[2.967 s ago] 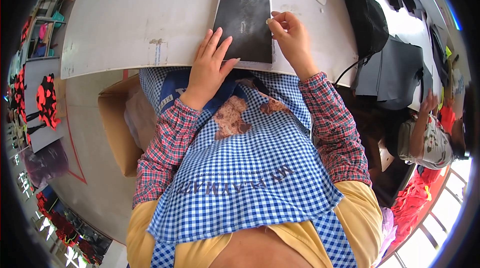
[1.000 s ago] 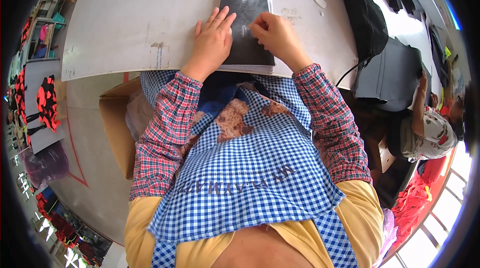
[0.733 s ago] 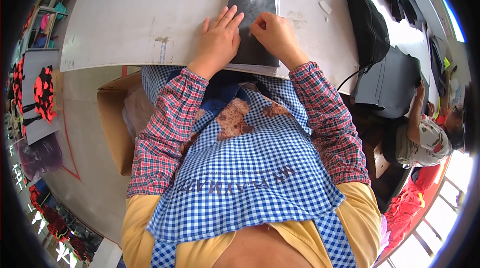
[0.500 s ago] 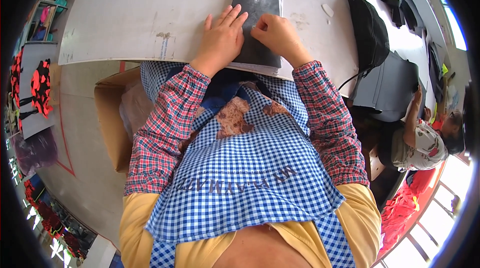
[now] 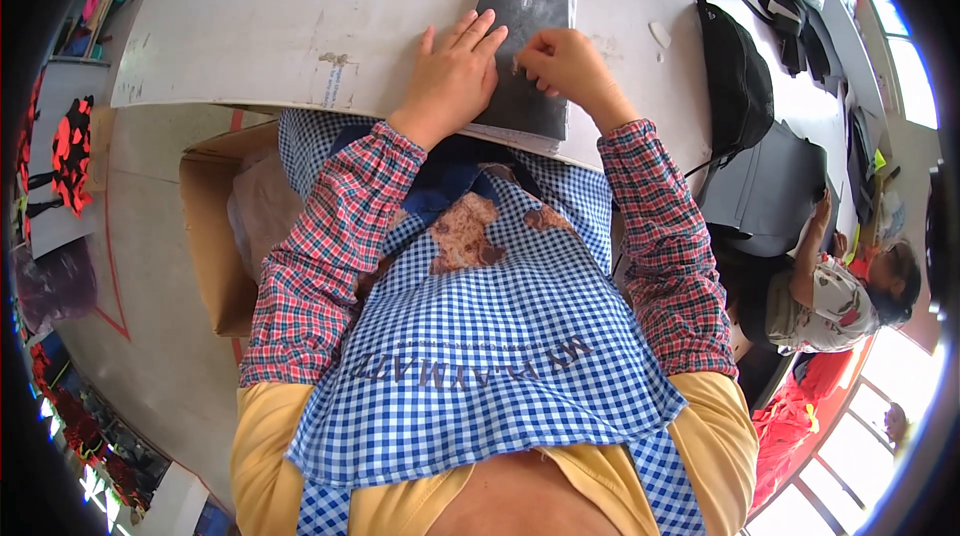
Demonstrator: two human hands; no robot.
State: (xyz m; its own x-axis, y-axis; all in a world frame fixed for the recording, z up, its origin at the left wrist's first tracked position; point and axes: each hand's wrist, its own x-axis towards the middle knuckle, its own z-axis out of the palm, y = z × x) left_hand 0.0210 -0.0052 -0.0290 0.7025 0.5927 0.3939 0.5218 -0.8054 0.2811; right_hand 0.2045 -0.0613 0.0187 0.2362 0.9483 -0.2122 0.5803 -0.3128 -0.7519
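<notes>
A dark grey panel [image 5: 525,1] with a rounded far end and pale smudges lies on the table, its near end by the table's front edge. Beneath it, whitish layers show as a thin border. Resting on its left edge is my left hand [image 5: 450,78], fingers stretched out and slightly spread. My right hand [image 5: 568,66] is closed over the panel's right half, thumb and fingers pinched together. Something tiny and pale may be at the fingertips, but it is too small to name.
The white table [image 5: 240,26] carries a small white piece [image 5: 659,34] and a black bag [image 5: 735,76] with a strap to the right. Grey sheets [image 5: 770,181] lie beyond the bag, near another person [image 5: 830,301]. A cardboard box [image 5: 215,236] stands below the table at left.
My right hand has shifted slightly rightward and turned, its fingertips still pinched over the panel. The left hand keeps its place on the panel's edge. The whole view has shifted a little.
</notes>
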